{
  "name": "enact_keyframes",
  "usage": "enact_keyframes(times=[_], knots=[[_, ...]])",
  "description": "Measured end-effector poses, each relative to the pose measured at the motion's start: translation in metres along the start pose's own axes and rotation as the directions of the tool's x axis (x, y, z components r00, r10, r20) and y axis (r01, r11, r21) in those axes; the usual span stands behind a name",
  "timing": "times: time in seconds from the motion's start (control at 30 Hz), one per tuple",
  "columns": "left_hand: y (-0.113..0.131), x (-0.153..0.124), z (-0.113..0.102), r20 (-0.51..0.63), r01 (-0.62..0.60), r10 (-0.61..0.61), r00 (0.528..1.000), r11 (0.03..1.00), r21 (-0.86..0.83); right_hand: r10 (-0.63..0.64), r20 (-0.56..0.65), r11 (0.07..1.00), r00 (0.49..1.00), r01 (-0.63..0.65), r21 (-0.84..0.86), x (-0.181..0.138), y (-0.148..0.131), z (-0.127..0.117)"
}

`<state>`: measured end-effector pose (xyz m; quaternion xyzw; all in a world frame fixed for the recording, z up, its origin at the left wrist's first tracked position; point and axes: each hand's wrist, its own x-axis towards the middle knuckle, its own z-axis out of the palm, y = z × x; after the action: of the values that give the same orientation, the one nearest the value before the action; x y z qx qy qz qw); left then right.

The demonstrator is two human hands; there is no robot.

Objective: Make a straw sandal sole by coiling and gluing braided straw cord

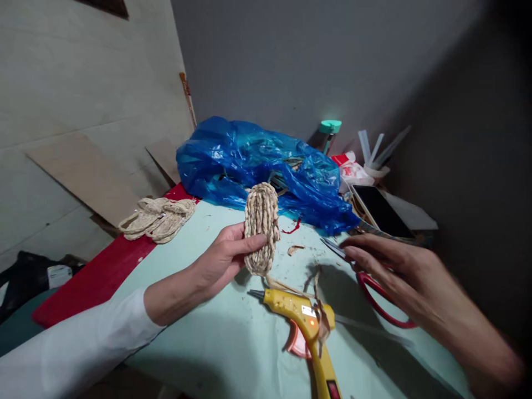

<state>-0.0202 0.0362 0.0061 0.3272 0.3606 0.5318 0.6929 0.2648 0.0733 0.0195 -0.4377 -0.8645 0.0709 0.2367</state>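
Note:
My left hand [224, 257] grips a small oval woven-straw sole [261, 227], thumb across its front, holding it upright above the pale green table [216, 332]. A loose straw tail hangs from the sole's lower end. My right hand [390, 266] is closed around scissors with red handles [380, 302]; their blades [332, 247] point left toward the sole, a short gap apart. A yellow glue gun [305, 324] lies on the table just below both hands, nozzle pointing left.
A crumpled blue plastic bag [261, 163] with straw inside sits behind the hands. Finished straw sandals [160, 217] lie at the left on a red strip [103, 271]. A phone [380, 210], glue sticks [374, 149] and a teal-capped bottle [330, 133] crowd the back right.

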Motion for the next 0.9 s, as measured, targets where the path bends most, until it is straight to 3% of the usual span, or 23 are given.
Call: enact_keyframes(times=[0.07, 0.17, 0.37, 0.57, 0.9], knots=[[-0.004, -0.004, 0.004, 0.058, 0.031, -0.032, 0.998, 0.999, 0.019, 0.113, 0.070, 0.903, 0.991, -0.132, 0.409, 0.008, -0.037, 0.006], [-0.010, -0.009, 0.007, 0.106, 0.037, -0.045, 0.993, 0.996, 0.076, 0.103, 0.099, 0.820, 0.990, -0.141, 0.555, 0.016, -0.072, 0.014], [-0.016, -0.013, 0.003, 0.107, -0.056, 0.029, 0.994, 0.966, 0.254, 0.000, 0.110, 0.845, 0.994, -0.059, 0.531, 0.013, -0.083, 0.021], [-0.018, -0.017, 0.003, 0.074, -0.096, 0.074, 0.995, 0.927, 0.363, 0.017, 0.065, 0.843, 0.998, -0.049, 0.536, 0.009, -0.089, 0.029], [-0.024, -0.022, 0.004, 0.048, -0.105, 0.095, 0.994, 0.942, 0.318, -0.015, -0.122, 0.835, 0.992, 0.079, 0.544, 0.005, -0.096, 0.045]])
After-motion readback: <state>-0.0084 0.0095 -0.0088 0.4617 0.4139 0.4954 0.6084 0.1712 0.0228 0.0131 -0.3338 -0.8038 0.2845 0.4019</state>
